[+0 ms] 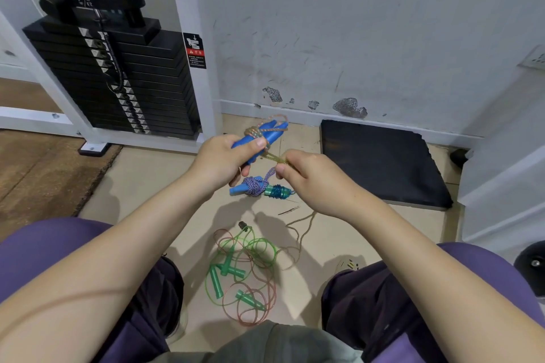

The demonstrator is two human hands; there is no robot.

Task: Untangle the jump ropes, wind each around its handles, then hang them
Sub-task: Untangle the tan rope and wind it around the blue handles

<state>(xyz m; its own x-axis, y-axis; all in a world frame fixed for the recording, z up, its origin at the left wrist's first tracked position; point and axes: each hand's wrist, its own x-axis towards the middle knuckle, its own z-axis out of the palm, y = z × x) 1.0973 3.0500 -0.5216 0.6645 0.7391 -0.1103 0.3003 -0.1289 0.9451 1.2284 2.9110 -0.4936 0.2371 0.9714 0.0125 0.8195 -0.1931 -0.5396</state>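
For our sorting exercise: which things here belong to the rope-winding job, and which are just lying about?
Belong to the job:
left hand gripping the blue handles
right hand pinching the tan rope
wound purple rope
tangled green ropes

Lying about:
weight stack
black mat
warning sticker

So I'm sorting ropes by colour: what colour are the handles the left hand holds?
Blue handles, seen clearly in the head view.
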